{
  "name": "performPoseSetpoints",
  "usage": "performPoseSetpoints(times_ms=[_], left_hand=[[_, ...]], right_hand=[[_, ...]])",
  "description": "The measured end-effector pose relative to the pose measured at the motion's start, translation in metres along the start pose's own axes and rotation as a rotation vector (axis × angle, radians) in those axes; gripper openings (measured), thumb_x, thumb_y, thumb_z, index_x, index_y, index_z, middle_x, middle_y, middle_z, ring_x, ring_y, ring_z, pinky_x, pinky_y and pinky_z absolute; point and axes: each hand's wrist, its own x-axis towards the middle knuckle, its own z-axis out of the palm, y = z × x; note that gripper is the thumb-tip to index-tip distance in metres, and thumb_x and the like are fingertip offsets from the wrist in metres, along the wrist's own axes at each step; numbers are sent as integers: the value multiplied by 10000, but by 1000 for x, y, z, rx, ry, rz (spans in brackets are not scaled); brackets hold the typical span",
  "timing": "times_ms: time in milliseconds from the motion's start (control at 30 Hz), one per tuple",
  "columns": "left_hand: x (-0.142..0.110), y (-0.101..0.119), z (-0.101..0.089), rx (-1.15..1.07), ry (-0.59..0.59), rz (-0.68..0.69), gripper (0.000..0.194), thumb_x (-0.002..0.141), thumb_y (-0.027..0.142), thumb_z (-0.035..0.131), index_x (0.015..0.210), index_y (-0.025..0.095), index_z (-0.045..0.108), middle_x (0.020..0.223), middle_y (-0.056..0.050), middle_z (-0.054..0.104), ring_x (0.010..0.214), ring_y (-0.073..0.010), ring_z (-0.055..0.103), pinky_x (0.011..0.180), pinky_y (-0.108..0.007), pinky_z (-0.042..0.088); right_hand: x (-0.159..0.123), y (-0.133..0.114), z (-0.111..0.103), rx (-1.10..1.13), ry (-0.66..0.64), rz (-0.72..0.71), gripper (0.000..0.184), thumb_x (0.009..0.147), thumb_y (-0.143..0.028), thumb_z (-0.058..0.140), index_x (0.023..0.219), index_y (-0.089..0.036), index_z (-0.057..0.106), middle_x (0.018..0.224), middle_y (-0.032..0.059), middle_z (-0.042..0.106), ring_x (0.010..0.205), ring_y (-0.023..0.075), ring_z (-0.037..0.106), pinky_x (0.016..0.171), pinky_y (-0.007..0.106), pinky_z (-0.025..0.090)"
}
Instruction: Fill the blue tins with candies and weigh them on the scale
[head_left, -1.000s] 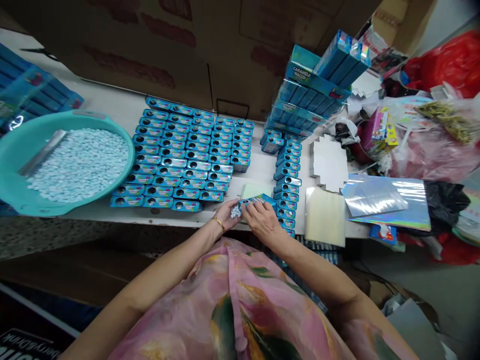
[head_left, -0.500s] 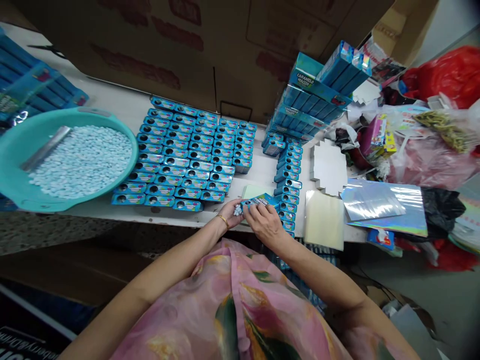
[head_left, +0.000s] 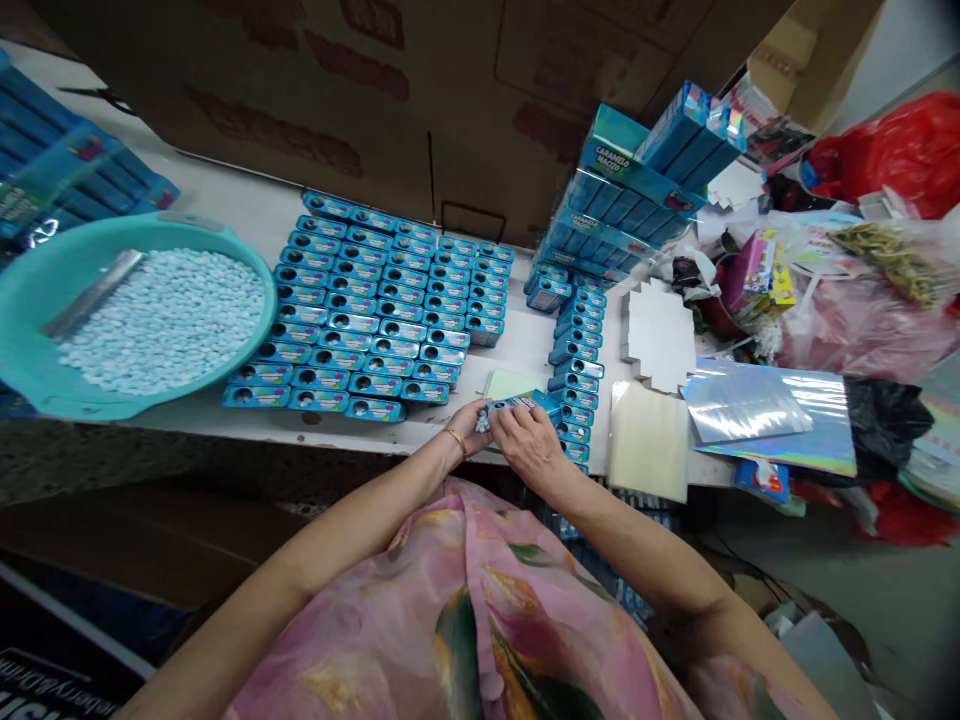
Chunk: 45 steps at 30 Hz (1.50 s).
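Observation:
My right hand (head_left: 529,444) grips a small blue tin (head_left: 523,403) at the table's near edge. My left hand (head_left: 468,425), with a gold bangle at the wrist, is cupped against the tin's left end and holds a few pale blue candies (head_left: 482,422). Left of my hands lies a block of several open blue tins (head_left: 375,310) in rows. A column of closed blue tins (head_left: 574,350) runs up the table just right of my hands.
A teal basin (head_left: 30,375) with pale blue candies and a metal scoop (head_left: 90,295) sits at the left. Stacked blue cartons (head_left: 630,190) stand at the back. White card blanks (head_left: 660,335), a cream pad (head_left: 649,440), holographic bags (head_left: 772,405) and cluttered plastic bags fill the right.
My left hand has closed in tighter against the tin's end, so fewer candies show in the palm. Both hands shifted slightly right.

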Motion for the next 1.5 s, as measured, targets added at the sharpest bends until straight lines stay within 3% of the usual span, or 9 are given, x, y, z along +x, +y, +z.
performPoseSetpoints(times_ms=[267, 500, 733, 867, 1033, 1200, 1367, 1500], left_hand=[[2, 2, 3, 7, 11, 4, 169, 764, 137, 415, 667, 115, 551, 544, -27, 586, 489, -117, 545, 477, -224, 434], [3, 1, 5, 7, 56, -3, 150, 750, 123, 432, 655, 114, 547, 531, -31, 575, 475, -115, 541, 485, -227, 439], [-2, 10, 3, 2, 92, -9, 98, 747, 135, 468, 683, 114, 539, 526, -35, 549, 452, -113, 525, 363, -190, 378], [-20, 22, -12, 20, 130, 18, 137, 769, 142, 440, 727, 92, 561, 589, -74, 579, 465, -118, 538, 336, -180, 367], [-49, 26, -39, 34, 205, 45, 170, 789, 143, 411, 743, 84, 564, 612, -79, 590, 480, -118, 552, 347, -180, 388], [-72, 26, -60, -31, 231, 72, 182, 799, 144, 408, 787, 80, 577, 657, -96, 610, 518, -131, 570, 375, -198, 434], [-83, 27, -76, -124, 358, 125, 200, 815, 119, 381, 828, 75, 576, 726, -120, 623, 654, -159, 613, 531, -250, 524], [-87, 26, -83, -142, 399, 124, 191, 811, 103, 386, 835, 70, 572, 743, -124, 622, 679, -163, 617, 551, -249, 529]], right_hand=[[0, 6, -4, -54, 22, 69, 252, 850, -144, 340, 1073, -140, 457, 841, 76, 530, 767, 196, 420, 644, 343, 291], [-1, 4, 3, -43, 12, 13, 253, 836, -121, 348, 1058, -120, 469, 851, 83, 529, 767, 199, 418, 642, 341, 299], [-4, 33, 5, 135, -32, 254, 318, 779, -194, 482, 1096, -189, 473, 890, 71, 533, 798, 215, 436, 658, 330, 325], [-15, 49, 39, 426, 17, 434, 347, 740, -218, 534, 1080, -175, 480, 965, 73, 533, 874, 210, 461, 744, 318, 370], [-26, 55, 79, 707, 104, 494, 342, 741, -197, 520, 1077, -149, 475, 1014, 83, 535, 958, 198, 485, 828, 324, 398], [-43, 62, 72, 707, 233, 471, 497, 733, -283, 556, 1198, -198, 403, 1184, 92, 470, 1110, 219, 413, 928, 393, 345], [-64, 65, 64, 710, 407, 657, 237, 780, -251, 495, 1000, -202, 566, 1050, 74, 567, 1027, 192, 486, 896, 377, 382], [-69, 59, 67, 722, 524, 749, 199, 794, -240, 465, 948, -204, 587, 983, 64, 593, 974, 175, 515, 869, 361, 406]])
